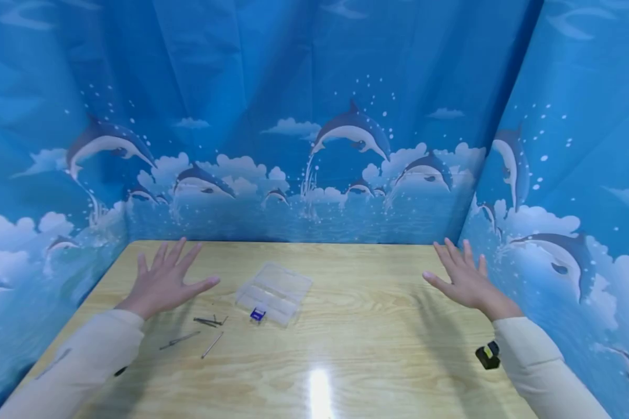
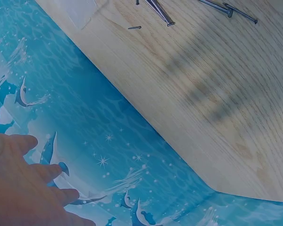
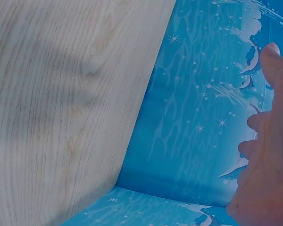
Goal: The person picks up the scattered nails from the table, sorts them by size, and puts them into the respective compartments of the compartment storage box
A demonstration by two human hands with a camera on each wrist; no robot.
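Observation:
My left hand (image 1: 166, 279) is held above the left side of the table, fingers spread and holding nothing. Over the right side my right hand (image 1: 463, 279) is likewise raised with its fingers spread. Several nails (image 1: 208, 321) lie on the wood near the left forearm, and the left wrist view shows nails (image 2: 160, 12) of different lengths. Right of them is a clear plastic box (image 1: 278, 291) with compartments, its lid open. A small blue-labelled piece (image 1: 258, 315) sits at the box's near left corner.
The light wood table (image 1: 367, 326) is bordered by a blue dolphin-print curtain (image 1: 304, 116) at the back and sides. A small black object (image 1: 487, 355) with a yellow-green mark lies beside the right sleeve. Another dark piece (image 1: 120, 370) peeks out by the left sleeve.

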